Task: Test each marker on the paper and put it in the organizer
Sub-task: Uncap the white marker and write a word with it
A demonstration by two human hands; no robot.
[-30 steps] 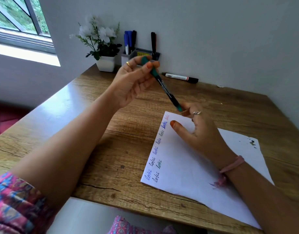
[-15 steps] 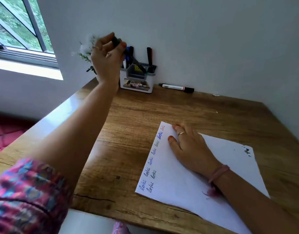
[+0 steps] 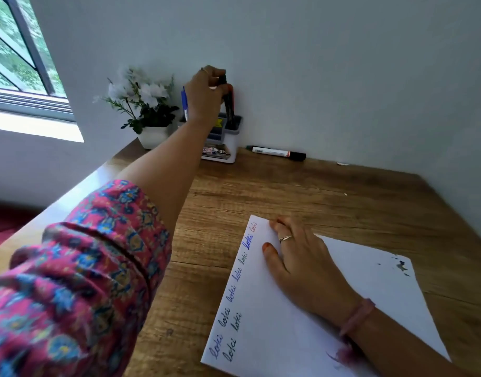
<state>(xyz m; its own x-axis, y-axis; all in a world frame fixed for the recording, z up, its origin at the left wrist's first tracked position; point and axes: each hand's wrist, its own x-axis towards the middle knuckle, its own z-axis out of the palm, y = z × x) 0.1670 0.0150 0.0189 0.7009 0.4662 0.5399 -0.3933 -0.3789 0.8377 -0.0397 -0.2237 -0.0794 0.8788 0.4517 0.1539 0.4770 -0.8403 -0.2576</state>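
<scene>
My left hand reaches to the back of the desk and grips a dark marker by its top; the marker stands in the right slot of the white and grey organizer. A blue marker sticks up from the organizer's left side, partly behind my hand. My right hand lies flat, fingers spread, on the white paper, which carries several handwritten test words along its left edge. A white marker with a black cap lies on the desk against the wall, right of the organizer.
A white pot of white flowers stands left of the organizer in the corner. The wooden desk meets the wall at the back and right. A window is at the upper left. Dark ink specks mark the paper's right corner.
My left hand carried the marker from above the paper to the organizer and now holds it upright in the right slot. My right hand let go of its tip and flattened on the paper.
</scene>
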